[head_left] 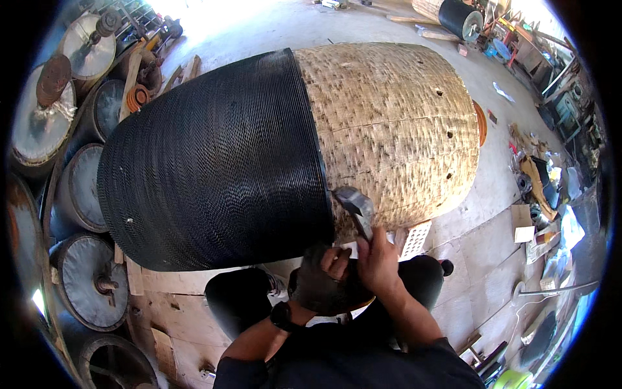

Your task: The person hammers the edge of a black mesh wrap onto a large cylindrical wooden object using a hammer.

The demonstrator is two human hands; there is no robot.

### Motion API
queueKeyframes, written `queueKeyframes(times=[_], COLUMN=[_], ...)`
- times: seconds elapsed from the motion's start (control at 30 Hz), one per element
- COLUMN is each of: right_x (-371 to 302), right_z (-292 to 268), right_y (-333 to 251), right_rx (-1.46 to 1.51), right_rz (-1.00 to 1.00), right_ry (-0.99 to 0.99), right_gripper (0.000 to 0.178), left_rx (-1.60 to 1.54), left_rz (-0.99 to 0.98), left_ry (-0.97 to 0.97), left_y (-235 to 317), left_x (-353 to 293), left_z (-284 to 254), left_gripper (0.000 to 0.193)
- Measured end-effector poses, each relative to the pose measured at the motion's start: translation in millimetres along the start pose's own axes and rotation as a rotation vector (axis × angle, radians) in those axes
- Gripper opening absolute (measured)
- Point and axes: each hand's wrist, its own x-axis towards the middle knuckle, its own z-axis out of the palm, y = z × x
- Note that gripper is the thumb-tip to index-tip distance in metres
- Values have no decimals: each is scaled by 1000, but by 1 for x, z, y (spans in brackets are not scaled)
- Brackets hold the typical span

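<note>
A large drum lies on its side before me. Its left part is wrapped in rows of black toothed band (214,155), and its right part is bare, pitted wood (389,123) with a few dark holes. My right hand (379,262) is closed round a hammer (357,204), whose grey metal head is over the wood beside the edge of the black rows. Close to the drum's near side, my left hand (317,279), in a dark glove with bare fingertips, has its fingers curled. What these fingers hold, if anything, is hidden.
Several rollers with metal ends (94,282) line the left side. A perforated pale block (416,238) stands under the drum's near right. Scraps, cardboard (521,220) and plastic litter the right floor. Another part-black drum (460,19) lies at the far right.
</note>
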Motion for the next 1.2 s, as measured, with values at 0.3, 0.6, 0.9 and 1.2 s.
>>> queueKeyframes(times=[0.3, 0.6, 0.9, 1.2], right_x=[-12, -15, -25, -25], right_z=[11, 16, 16, 3], right_y=[15, 15, 5, 4], right_rx=[208, 597, 658, 476], right_rz=[-201, -295, -262, -132], right_ry=[200, 271, 345, 202], right_gripper=[20, 20, 29, 20], left_rx=[-59, 28, -197, -182], left_rz=[50, 107, 52, -12], left_ry=[-293, -217, -146, 101], left_y=[12, 13, 15, -4], left_x=[-53, -36, -44, -9], left_z=[49, 40, 36, -7], left_gripper=[49, 42, 42, 37])
